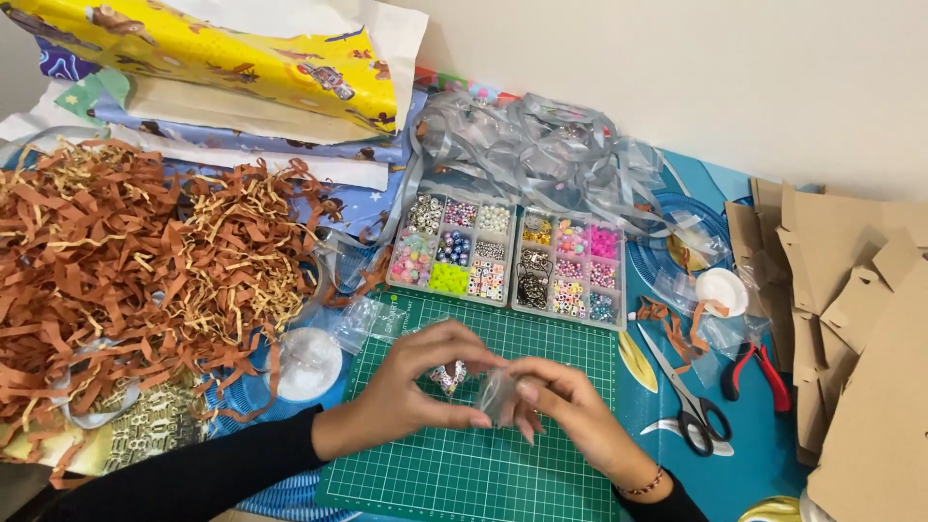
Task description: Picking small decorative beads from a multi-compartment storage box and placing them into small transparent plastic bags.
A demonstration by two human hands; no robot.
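My left hand (420,382) and my right hand (561,406) meet above a green cutting mat (541,474). Between them they pinch a small clear plastic bag (495,394). A small beaded piece (449,375) shows inside the curl of my left fingers. Just beyond the mat lie two open bead organiser boxes, the left one (452,249) and the right one (570,266), both with several compartments of coloured beads.
A heap of brown shredded paper (135,261) covers the left side. Wrapping paper sheets (242,68) are stacked at the back left. Clear bags (541,145) lie behind the boxes. Scissors (681,391), red-handled pliers (759,372) and cardboard pieces (851,319) are at the right.
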